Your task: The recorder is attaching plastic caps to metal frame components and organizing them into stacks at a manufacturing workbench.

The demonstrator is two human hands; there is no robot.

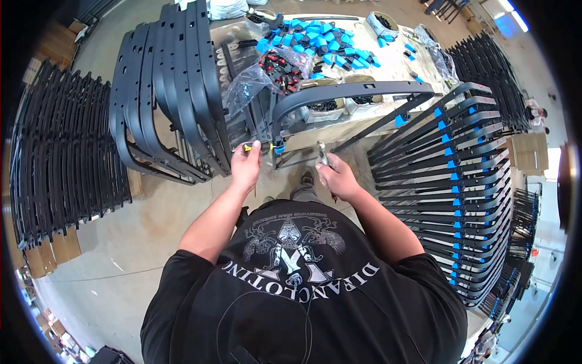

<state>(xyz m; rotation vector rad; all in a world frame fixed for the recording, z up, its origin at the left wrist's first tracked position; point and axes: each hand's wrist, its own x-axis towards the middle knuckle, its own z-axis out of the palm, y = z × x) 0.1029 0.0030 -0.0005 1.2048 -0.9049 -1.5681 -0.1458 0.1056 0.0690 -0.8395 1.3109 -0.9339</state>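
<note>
My left hand point(245, 164) pinches a small yellow and black part point(247, 147) at the lower left end of a curved black metal frame point(345, 92) that arches over the workbench. A blue clip point(279, 148) sits on that frame end, just right of my fingers. My right hand point(335, 178) grips a slim metal tool point(322, 151) pointing up toward the frame's lower bar.
The workbench point(397, 60) holds several blue clips point(321, 36), bags of red and black parts point(285, 64) and tubs of screws point(324, 104). Bare black frames point(176, 91) lean at left, more point(60, 158) at far left. Frames with blue clips point(454, 182) are stacked at right.
</note>
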